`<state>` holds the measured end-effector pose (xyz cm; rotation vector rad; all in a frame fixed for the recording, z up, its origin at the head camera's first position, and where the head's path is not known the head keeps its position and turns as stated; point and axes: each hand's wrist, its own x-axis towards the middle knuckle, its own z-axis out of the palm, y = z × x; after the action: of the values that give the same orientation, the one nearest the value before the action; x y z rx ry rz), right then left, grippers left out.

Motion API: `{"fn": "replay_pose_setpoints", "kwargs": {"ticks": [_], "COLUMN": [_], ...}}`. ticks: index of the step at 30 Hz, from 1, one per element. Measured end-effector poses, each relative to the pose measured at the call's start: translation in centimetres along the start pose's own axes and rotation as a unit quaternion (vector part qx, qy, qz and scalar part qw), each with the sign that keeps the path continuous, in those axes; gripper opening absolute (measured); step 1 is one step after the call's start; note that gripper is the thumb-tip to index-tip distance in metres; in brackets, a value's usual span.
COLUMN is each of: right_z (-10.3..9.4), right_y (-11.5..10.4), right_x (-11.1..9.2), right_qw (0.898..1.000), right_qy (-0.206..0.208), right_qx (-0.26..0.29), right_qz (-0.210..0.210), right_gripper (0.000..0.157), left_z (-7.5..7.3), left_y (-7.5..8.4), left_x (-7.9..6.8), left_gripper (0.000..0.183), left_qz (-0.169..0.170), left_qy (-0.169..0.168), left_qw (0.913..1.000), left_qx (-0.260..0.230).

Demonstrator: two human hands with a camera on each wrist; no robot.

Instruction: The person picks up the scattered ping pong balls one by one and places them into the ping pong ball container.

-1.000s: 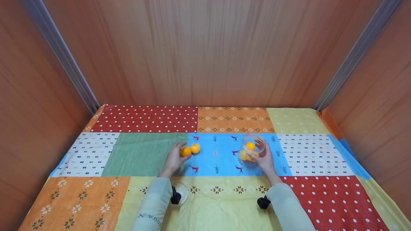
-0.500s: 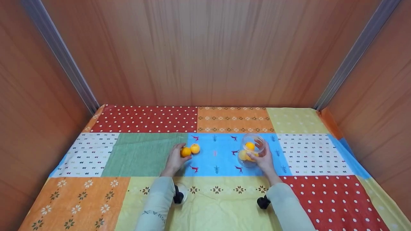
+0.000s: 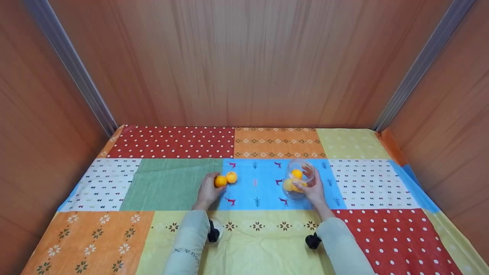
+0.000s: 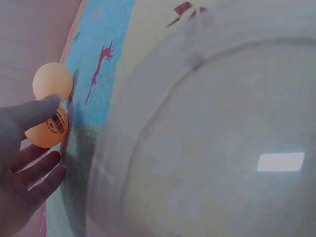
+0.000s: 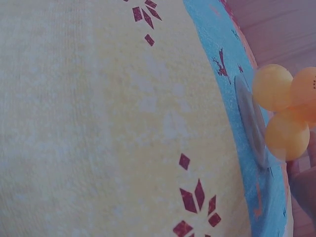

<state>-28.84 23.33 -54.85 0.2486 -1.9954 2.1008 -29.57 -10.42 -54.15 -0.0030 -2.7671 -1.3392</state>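
Note:
My left hand [image 3: 207, 192] pinches an orange ping-pong ball [image 3: 220, 181] between thumb and fingers, low over the cloth. In the left wrist view the thumb lies across this ball [image 4: 48, 132], beside its printed barcode. A second, paler ping-pong ball [image 3: 232, 177] sits right against it on the blue patch. Farther right, my right hand [image 3: 316, 194] grips a clear plastic jar [image 3: 293, 195] by its side, mouth up, lidless. Several orange ping-pong balls [image 3: 297, 174] lie inside. The right wrist view shows these balls [image 5: 287, 134] above the jar's round base [image 5: 251, 126].
A clear round lid [image 3: 219, 233] lies on the yellow patch by my left wrist, partly hidden by the sleeve; this lid [image 4: 207, 143] fills much of the left wrist view. A patchwork cloth [image 3: 175, 183] covers the table. Wood-grain panels [image 3: 244, 68] enclose the back and sides.
My left forearm has shifted slightly right, covering more of the lid. The left fingers stay at the same ball. The right hand and the jar have hardly moved.

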Motion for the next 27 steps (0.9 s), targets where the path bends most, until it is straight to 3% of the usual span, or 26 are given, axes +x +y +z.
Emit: {"fn": "replay_pose_setpoints", "kwargs": {"ticks": [15, 20, 27], "right_z": [0.01, 0.1, 0.02], "right_y": [-0.01, 0.01, -0.12], "right_x": [0.09, 0.02, -0.06], "right_qw": [1.0, 1.0, 1.0], "right_qy": [-0.002, 0.0, 0.003], "right_qx": [0.005, 0.002, -0.013], "right_qz": [-0.001, -0.007, 0.024], "right_gripper": [0.076, 0.076, 0.077], "left_z": [-0.15, -0.36, -0.59], "left_y": [0.02, 0.31, 0.71], "left_x": [-0.12, -0.22, -0.3], "left_gripper": [0.041, 0.041, 0.043], "left_qz": [0.019, 0.009, -0.005], "left_qy": [0.012, 0.008, 0.0], "left_qw": [0.9997, 0.9999, 1.0], "left_qx": [0.005, 0.001, -0.001]}}
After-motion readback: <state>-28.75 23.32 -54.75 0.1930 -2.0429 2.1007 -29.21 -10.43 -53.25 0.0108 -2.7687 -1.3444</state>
